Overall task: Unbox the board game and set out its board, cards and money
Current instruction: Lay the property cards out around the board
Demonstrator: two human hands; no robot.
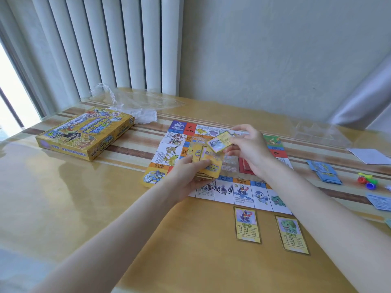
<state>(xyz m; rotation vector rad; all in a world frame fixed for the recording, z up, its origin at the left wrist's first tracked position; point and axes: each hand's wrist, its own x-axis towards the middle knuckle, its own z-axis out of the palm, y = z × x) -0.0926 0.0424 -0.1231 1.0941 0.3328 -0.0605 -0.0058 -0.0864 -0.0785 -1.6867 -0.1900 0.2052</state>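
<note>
dealing from a deck: left hand (191, 173) gripped a stack of yellow cards (206, 163) over the board (249, 195), fingers curled under it, thumb on top, likely so single cards could be slid off. right hand (248, 148) pinched one glossy card (220, 141) between thumb and fingers, tilted face-up, probably to read it before matching it to a square. board lay flat and unfolded mid-desk (84, 197), thin printed sheet, squares round the rim. two property cards (248, 224) lay face-up just below the board's near edge, each beneath its matching picture, so placement looked deliberate. another yellow card (151, 176) sat at the board's left corner. box (84, 135), flat yellow cardboard, closed, well left. blue paper slips (325, 171), probably the money, lay in loose piles to the right, beside small bright plastic pieces (367, 181). crumpled clear wrap (127, 100) behind. desk surface shiny, reflective
</note>
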